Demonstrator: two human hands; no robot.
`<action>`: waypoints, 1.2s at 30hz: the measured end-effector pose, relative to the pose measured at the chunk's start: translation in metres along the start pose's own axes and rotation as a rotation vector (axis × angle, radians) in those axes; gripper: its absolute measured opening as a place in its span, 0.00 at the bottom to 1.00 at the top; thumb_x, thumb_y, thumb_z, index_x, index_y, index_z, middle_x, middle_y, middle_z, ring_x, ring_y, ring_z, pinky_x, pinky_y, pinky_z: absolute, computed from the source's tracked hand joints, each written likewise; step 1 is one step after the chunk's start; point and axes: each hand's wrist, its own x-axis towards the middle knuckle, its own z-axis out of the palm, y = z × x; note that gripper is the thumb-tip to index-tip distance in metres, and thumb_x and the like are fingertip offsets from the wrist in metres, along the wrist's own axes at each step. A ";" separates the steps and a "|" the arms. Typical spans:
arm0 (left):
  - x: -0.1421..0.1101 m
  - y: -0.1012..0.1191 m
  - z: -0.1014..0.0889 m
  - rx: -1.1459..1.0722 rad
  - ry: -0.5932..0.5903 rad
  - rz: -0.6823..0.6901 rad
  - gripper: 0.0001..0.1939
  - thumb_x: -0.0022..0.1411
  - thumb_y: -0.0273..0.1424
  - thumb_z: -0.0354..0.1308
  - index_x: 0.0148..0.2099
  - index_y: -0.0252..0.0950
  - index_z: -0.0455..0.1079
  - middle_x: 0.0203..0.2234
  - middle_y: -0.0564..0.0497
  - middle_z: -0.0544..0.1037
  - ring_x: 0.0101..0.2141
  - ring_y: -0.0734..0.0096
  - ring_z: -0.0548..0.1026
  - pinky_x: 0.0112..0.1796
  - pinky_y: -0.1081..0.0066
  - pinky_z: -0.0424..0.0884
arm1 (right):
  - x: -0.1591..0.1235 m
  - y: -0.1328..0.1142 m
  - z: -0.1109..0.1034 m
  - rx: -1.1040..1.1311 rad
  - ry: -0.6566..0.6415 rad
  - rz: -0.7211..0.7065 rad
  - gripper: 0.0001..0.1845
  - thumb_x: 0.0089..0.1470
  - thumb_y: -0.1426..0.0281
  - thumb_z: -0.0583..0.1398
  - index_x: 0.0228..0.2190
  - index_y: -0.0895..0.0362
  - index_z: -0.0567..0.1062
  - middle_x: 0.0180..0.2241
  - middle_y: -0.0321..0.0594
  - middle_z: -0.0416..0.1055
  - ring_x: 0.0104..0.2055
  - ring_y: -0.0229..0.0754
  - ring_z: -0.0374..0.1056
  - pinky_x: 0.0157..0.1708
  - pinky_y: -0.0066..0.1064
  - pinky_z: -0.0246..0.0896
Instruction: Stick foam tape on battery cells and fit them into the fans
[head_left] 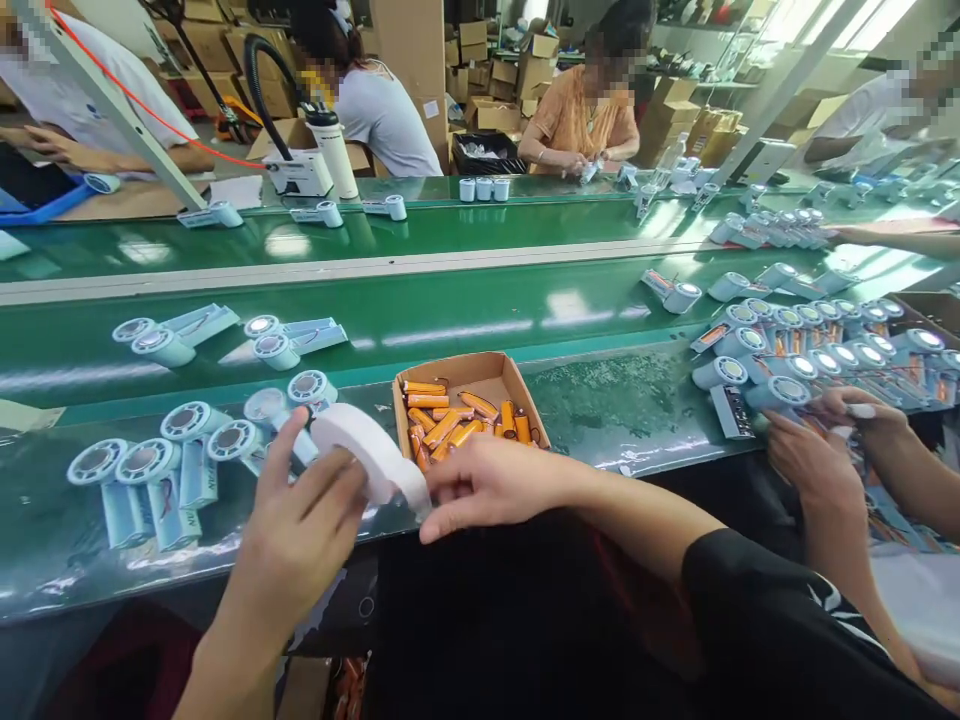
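My left hand (300, 530) grips a roll of white tape (360, 445), its fingers reaching through the ring. At the roll's lower right, my right hand (495, 485) pinches the tape's loose end between thumb and fingers. A short strip runs from the roll to that pinch. Just behind my right hand stands a shallow cardboard box (529, 390) of orange battery cells (442, 425) with thin wires. Left of the roll lie several pale blue fan bodies (161, 480) with round heads and open handles, on the green bench edge.
A green conveyor (450, 315) runs across behind the bench, carrying more fan parts (289, 340). On the right, a co-worker's hands (817, 450) work beside many fan bodies with orange cells (832, 340). Across the line sit other people. Below the bench is another box (304, 688).
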 end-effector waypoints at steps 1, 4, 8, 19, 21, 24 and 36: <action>-0.001 0.002 -0.002 -0.007 -0.003 -0.033 0.11 0.67 0.17 0.59 0.45 0.39 0.74 0.32 0.55 0.80 0.38 0.63 0.82 0.71 0.39 0.64 | 0.003 0.001 0.002 0.042 -0.124 -0.083 0.30 0.63 0.42 0.65 0.37 0.59 0.85 0.27 0.36 0.78 0.26 0.34 0.69 0.28 0.25 0.59; -0.015 0.002 -0.008 0.001 -0.008 -0.263 0.16 0.71 0.22 0.57 0.56 0.43 0.74 0.44 0.51 0.82 0.56 0.52 0.80 0.68 0.40 0.71 | 0.004 0.009 0.000 0.085 -0.444 -0.262 0.29 0.65 0.44 0.64 0.31 0.57 0.85 0.24 0.36 0.78 0.26 0.34 0.74 0.28 0.24 0.61; -0.035 -0.004 -0.002 -0.020 -0.061 -0.377 0.23 0.71 0.24 0.57 0.65 0.44 0.70 0.52 0.46 0.80 0.67 0.44 0.71 0.66 0.40 0.74 | 0.007 0.027 -0.041 -0.363 0.032 0.074 0.22 0.71 0.53 0.61 0.50 0.56 0.85 0.39 0.42 0.85 0.36 0.40 0.80 0.38 0.27 0.70; -0.016 0.008 0.031 -0.040 -0.204 -0.086 0.18 0.71 0.19 0.51 0.56 0.36 0.76 0.48 0.45 0.84 0.69 0.43 0.67 0.62 0.39 0.77 | 0.037 0.052 -0.069 -0.954 0.185 0.535 0.15 0.71 0.71 0.57 0.47 0.64 0.83 0.50 0.58 0.83 0.52 0.54 0.79 0.52 0.39 0.71; -0.017 0.010 0.027 -0.022 -0.235 -0.091 0.19 0.70 0.17 0.52 0.55 0.37 0.77 0.49 0.45 0.84 0.74 0.41 0.57 0.58 0.46 0.82 | 0.026 0.044 -0.070 -0.786 0.334 0.411 0.15 0.71 0.71 0.58 0.50 0.63 0.83 0.50 0.54 0.83 0.51 0.50 0.79 0.52 0.37 0.71; -0.014 0.013 0.019 0.022 -0.280 -0.058 0.23 0.67 0.14 0.53 0.55 0.37 0.78 0.50 0.45 0.84 0.77 0.42 0.50 0.57 0.52 0.84 | 0.004 0.025 -0.066 -0.364 0.579 0.119 0.19 0.69 0.68 0.60 0.57 0.59 0.81 0.53 0.49 0.82 0.48 0.44 0.79 0.49 0.35 0.73; 0.020 0.015 -0.004 0.117 -0.419 0.128 0.31 0.64 0.10 0.45 0.53 0.42 0.81 0.49 0.47 0.83 0.73 0.50 0.64 0.57 0.57 0.82 | -0.012 -0.001 -0.034 -0.257 0.380 0.074 0.18 0.66 0.66 0.65 0.55 0.54 0.83 0.49 0.44 0.85 0.49 0.51 0.82 0.54 0.44 0.75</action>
